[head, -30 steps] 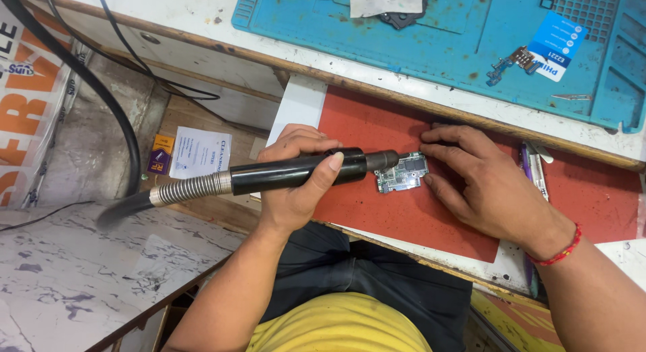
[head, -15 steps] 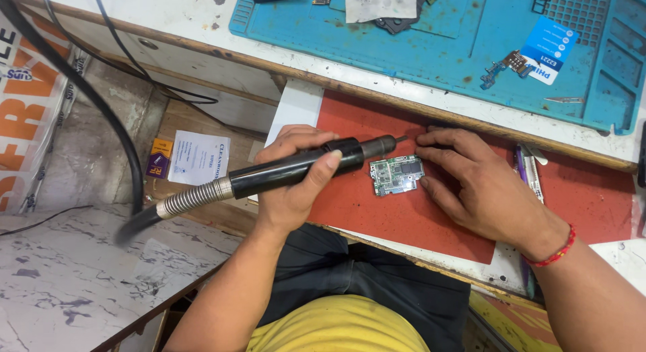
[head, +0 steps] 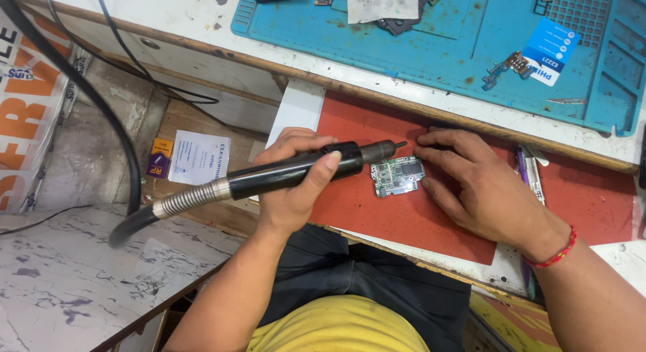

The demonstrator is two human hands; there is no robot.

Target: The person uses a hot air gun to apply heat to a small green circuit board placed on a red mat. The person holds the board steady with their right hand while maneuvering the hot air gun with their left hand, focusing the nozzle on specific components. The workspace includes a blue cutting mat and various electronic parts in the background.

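Observation:
My left hand (head: 295, 184) grips a black hot-air wand (head: 303, 171) with a metal spring collar and a black hose trailing left. Its metal nozzle (head: 387, 148) points right, just above a small green circuit board (head: 397, 176). The board lies flat on a red mat (head: 404, 210). My right hand (head: 481, 187) rests on the mat at the board's right edge, fingers spread and touching it.
A blue work mat (head: 471, 49) with small parts, a blue card and tweezers lies on the white bench beyond. Pens (head: 528, 170) lie right of my right hand. Below left are a marble ledge (head: 60, 285), black cables and a paper packet (head: 198, 157).
The wand's nozzle has lifted off the board and pulled back slightly toward the upper left, leaving the board uncovered. My right hand stays at the board's right edge.

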